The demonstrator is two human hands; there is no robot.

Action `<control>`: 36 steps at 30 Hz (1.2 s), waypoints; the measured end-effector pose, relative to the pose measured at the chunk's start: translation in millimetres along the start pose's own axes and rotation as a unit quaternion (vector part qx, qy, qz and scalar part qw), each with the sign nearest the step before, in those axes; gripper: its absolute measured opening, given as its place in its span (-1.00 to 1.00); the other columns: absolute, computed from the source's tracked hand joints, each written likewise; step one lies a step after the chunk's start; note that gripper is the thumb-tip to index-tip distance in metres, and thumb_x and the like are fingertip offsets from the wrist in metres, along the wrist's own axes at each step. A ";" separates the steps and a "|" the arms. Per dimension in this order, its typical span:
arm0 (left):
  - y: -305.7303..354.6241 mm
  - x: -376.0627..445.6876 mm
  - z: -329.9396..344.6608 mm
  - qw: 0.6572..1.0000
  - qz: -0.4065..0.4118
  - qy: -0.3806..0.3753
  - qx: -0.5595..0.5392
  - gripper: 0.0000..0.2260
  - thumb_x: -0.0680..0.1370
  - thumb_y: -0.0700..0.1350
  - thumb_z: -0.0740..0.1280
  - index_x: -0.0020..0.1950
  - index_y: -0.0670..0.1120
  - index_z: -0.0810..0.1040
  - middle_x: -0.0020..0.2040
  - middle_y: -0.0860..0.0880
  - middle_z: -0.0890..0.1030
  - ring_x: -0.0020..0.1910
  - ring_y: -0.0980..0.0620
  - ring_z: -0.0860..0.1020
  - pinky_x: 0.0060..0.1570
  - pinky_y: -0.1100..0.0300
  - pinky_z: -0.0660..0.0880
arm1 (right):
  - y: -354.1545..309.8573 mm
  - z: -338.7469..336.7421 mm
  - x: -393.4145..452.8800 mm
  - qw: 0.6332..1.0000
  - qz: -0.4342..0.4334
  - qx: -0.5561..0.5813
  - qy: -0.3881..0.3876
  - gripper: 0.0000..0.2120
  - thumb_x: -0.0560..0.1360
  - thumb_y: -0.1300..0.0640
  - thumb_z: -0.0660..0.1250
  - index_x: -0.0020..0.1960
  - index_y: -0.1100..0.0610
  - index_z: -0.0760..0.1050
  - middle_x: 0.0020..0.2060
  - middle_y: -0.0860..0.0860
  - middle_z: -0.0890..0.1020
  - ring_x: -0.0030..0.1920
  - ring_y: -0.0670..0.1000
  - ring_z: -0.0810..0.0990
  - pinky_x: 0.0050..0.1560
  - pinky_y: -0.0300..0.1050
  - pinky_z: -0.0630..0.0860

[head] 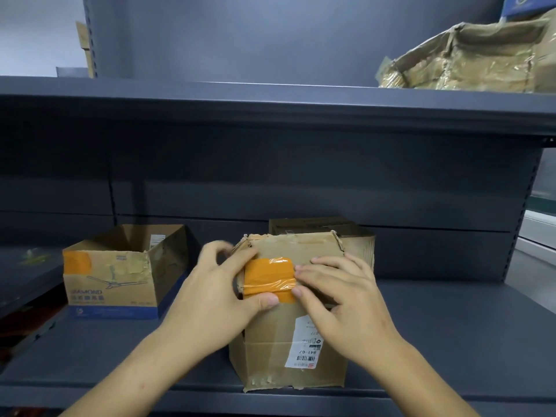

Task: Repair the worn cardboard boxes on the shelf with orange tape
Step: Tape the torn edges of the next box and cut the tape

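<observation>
A worn cardboard box (288, 341) sits on the grey shelf (451, 341) at the 6 o'clock part of the view, a white label (304, 344) on its near face. A patch of orange tape (269, 279) lies across its top front edge. The left hand (216, 296) grips the box corner at 9 o'clock of the patch, thumb pressing the tape's lower edge. The right hand (346, 299) lies flat with straight fingers on the tape's 3 o'clock edge. At 9 o'clock stands an open box (111, 278) with its own orange patch. A crumpled box (472, 58) rests on the upper shelf at 1 o'clock.
</observation>
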State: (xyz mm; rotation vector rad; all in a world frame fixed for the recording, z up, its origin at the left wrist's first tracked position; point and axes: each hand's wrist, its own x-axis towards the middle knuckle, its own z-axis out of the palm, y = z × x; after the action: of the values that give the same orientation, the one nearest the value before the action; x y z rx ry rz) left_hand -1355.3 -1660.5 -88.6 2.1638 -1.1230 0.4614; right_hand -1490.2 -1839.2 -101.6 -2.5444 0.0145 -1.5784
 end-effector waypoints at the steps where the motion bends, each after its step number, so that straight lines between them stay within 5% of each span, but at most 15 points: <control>1: -2.4 0.9 -0.4 0.999 -0.021 -0.023 -0.033 -0.21 0.24 0.53 0.31 0.44 0.36 0.30 0.22 0.27 0.28 0.12 0.28 0.42 0.01 0.27 0.45 | 0.6 -1.2 1.0 1.000 0.004 0.018 0.014 -0.80 0.50 -0.06 0.38 -0.02 -0.01 0.74 -0.03 -0.22 0.72 0.10 -0.12 0.62 0.25 0.12 0.47; 4: -6.8 5.9 2.0 0.981 -0.055 -0.075 -0.170 -0.33 0.31 0.35 0.48 0.38 0.34 0.36 0.10 0.28 0.51 0.06 0.23 0.55 0.05 0.25 0.52 | 9.9 -5.1 6.5 0.991 0.084 0.068 0.075 -0.92 0.47 0.09 0.48 -0.05 0.03 0.73 -0.09 -0.28 0.67 0.06 -0.18 0.58 0.15 -0.10 0.52; 6: -4.9 8.4 3.3 0.951 -0.088 -0.074 -0.286 -0.39 0.37 0.12 0.54 0.38 0.24 0.43 -0.04 0.17 0.66 -0.02 0.18 0.64 0.04 0.18 0.58 | 20.0 -9.1 10.1 0.970 0.206 0.102 0.072 -0.83 0.47 0.10 0.51 0.06 -0.04 0.70 0.03 -0.34 0.62 0.19 -0.25 0.50 0.26 -0.15 0.46; 8: -1.4 11.3 3.4 0.928 -0.115 -0.064 -0.349 -0.44 0.35 0.14 0.49 0.34 0.22 0.48 -0.08 0.08 0.69 -0.06 0.07 0.68 0.03 0.03 0.63 | 26.6 -11.7 11.7 0.928 0.339 0.152 0.030 -0.64 0.44 -0.05 0.51 0.23 -0.14 0.61 0.19 -0.29 0.57 0.29 -0.20 0.49 0.32 -0.06 0.48; 10: 2.6 14.2 2.3 0.913 -0.138 -0.059 -0.381 -0.46 0.34 0.21 0.44 0.31 0.19 0.51 -0.05 0.07 0.71 -0.03 0.03 0.69 0.02 -0.03 0.65 | 29.3 -13.1 12.9 0.861 0.433 0.267 -0.008 -0.57 0.40 -0.13 0.53 0.24 -0.16 0.55 0.15 -0.25 0.62 0.17 -0.15 0.61 0.08 -0.08 0.62; 13: 8.3 16.2 2.4 0.881 -0.170 -0.074 -0.436 -0.54 0.44 0.10 0.44 0.33 0.11 0.50 -0.02 0.07 0.73 -0.03 0.05 0.71 -0.09 0.06 0.67 | 28.5 -12.6 11.6 0.779 0.472 0.409 -0.060 -0.80 0.47 -0.09 0.47 0.04 -0.03 0.66 -0.11 -0.11 0.76 -0.15 -0.11 0.74 -0.34 -0.32 0.57; 16: 14.0 13.4 3.2 0.870 -0.183 -0.076 -0.451 -0.67 0.55 -0.08 0.43 0.30 0.09 0.51 -0.01 0.06 0.73 -0.04 0.07 0.71 -0.19 0.19 0.65 | 25.9 -10.5 6.3 0.787 0.450 0.413 -0.085 -0.79 0.53 -0.12 0.39 0.03 -0.04 0.70 -0.07 -0.02 0.76 -0.08 -0.04 0.75 -0.19 -0.20 0.55; 20: 16.3 9.8 0.6 0.856 -0.189 -0.047 -0.479 -0.68 0.54 -0.17 0.42 0.25 0.10 0.53 0.01 0.02 0.73 -0.04 0.01 0.71 -0.08 0.04 0.64 | 21.2 -11.3 2.7 0.801 0.419 0.425 -0.050 -0.80 0.58 -0.06 0.34 0.10 -0.06 0.68 0.01 -0.05 0.75 0.04 -0.03 0.72 -0.05 -0.14 0.54; 25: 17.8 6.8 -3.1 0.830 -0.203 -0.036 -0.518 -0.63 0.40 0.03 0.47 0.19 0.04 0.60 -0.09 -0.01 0.74 -0.16 0.05 0.70 -0.05 0.07 0.55 | 14.5 -10.1 -7.0 0.816 0.378 0.437 -0.017 -0.73 0.56 0.00 0.38 0.25 -0.12 0.62 0.15 -0.11 0.70 0.18 -0.07 0.66 0.26 0.06 0.52; 28: 17.2 3.4 -3.5 0.827 -0.199 -0.069 -0.522 -0.70 0.41 0.06 0.45 0.10 0.01 0.70 -0.04 -0.06 0.74 -0.10 0.03 0.71 -0.03 0.10 0.53 | 10.0 -9.2 -16.0 0.811 0.377 0.448 0.004 -0.37 0.37 -0.17 0.47 0.41 -0.07 0.50 0.28 -0.12 0.63 0.33 -0.05 0.56 0.40 0.17 0.44; 36: 14.0 -6.7 -5.9 0.818 -0.184 -0.064 -0.541 -0.78 0.45 0.05 0.37 -0.04 -0.04 0.71 -0.03 -0.11 0.71 -0.08 -0.01 0.70 -0.16 0.16 0.54 | 6.9 -12.3 -41.0 0.837 0.336 0.432 0.016 -0.23 0.30 -0.22 0.47 0.47 -0.07 0.43 0.29 -0.16 0.61 0.35 -0.10 0.54 0.42 0.15 0.43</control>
State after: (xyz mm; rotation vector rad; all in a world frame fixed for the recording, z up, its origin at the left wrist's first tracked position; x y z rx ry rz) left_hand -1370.7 -1658.4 -82.8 1.3036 -0.6963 -0.4423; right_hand -1519.0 -1843.9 -133.7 -1.5448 0.1465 -0.9972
